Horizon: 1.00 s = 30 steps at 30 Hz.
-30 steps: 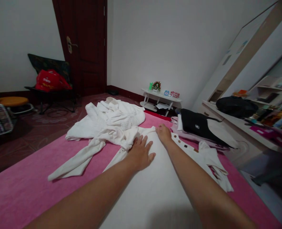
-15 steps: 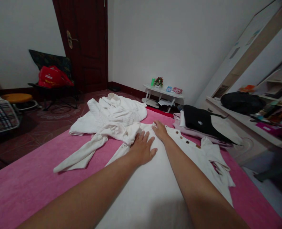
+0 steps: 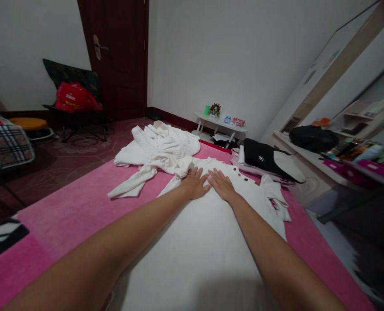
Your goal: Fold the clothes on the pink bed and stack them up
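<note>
A white garment with a row of buttons [image 3: 208, 242] lies spread over the pink bed cover, one sleeve bent out at the right and the other crumpled at the left. My left hand [image 3: 194, 183] rests flat on its upper part, fingers spread, beside the bunched left sleeve [image 3: 166, 166]. Close to it, my right hand [image 3: 220, 185] also presses flat on the cloth, fingers stretched forward and holding nothing. Beyond the left sleeve is a heap of white clothing [image 3: 162, 140].
Folded clothes topped by a black and beige piece [image 3: 260, 157] lie at the bed's far right. The pink cover [image 3: 81, 216] reaches both sides. A small white table [image 3: 222, 122] stands by the wall, a chair with a red bag [image 3: 73, 97] near the door, a desk [image 3: 308, 160] at right.
My right hand has flattened beside the left, where its fingers were curled at the garment's top edge. The view has shifted, showing more of the bed at the near left.
</note>
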{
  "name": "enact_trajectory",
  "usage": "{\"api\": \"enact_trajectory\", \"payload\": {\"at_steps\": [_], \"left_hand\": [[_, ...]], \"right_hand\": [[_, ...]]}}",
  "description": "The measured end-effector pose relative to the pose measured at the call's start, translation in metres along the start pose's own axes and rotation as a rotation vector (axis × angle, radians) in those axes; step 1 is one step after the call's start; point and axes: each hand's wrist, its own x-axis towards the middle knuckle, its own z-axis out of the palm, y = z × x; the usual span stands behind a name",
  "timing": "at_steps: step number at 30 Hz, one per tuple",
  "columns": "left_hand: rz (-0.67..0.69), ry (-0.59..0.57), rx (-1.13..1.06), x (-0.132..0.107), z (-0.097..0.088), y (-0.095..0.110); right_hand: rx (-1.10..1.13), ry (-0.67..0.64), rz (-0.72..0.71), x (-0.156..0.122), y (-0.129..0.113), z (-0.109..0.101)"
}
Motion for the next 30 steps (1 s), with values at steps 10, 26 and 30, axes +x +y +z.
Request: {"api": "enact_trajectory", "payload": {"at_steps": [10,26,30], "left_hand": [[0.123,0.021,0.064,-0.064,-0.017,-0.003],[0.065,0.313,-0.186,-0.136,-0.068,-0.045],[-0.399,0.428,0.039,-0.136,-0.089,-0.099]], "right_hand": [[-0.236,0.126,0.537,-0.054,0.003,-0.007],[0.142,0.289,0.015,-0.06,-0.043,0.018],[0.154,0.322,0.0,-0.06,-0.046,0.019]]}}
